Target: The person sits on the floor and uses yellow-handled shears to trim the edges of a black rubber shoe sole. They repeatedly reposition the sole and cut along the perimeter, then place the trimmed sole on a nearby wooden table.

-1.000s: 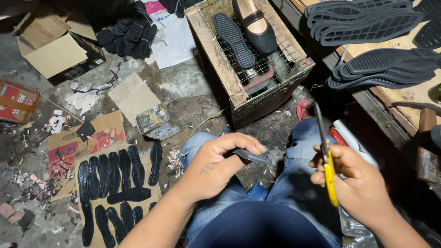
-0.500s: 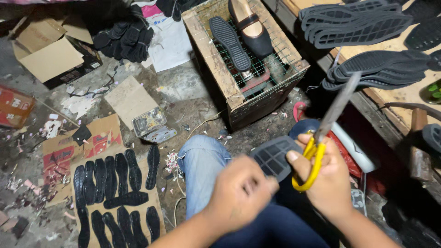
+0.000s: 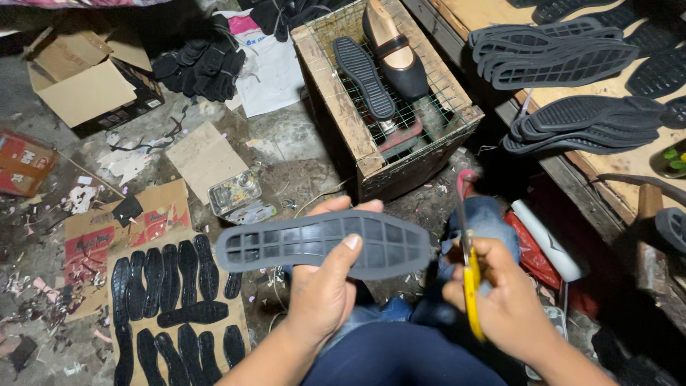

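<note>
My left hand [image 3: 325, 289] grips a grey rubber shoe sole [image 3: 321, 245] and holds it flat, its gridded inner side up, in front of my knees. My right hand [image 3: 504, 300] is closed on yellow-handled scissors [image 3: 468, 246], whose blades point up and away, just right of the sole's toe end. The blades do not touch the sole.
A wooden crate [image 3: 382, 107] with wire mesh holds a black shoe [image 3: 396, 53] and a sole. Several black soles lie on cardboard [image 3: 175, 300] at the lower left. Stacks of soles [image 3: 564, 61] rest on a bench at the right. An open cardboard box [image 3: 89, 89] stands at the upper left.
My left hand has taken the sole and turned it flat and lengthwise out to the left. My right hand has lowered the scissors to the right of it.
</note>
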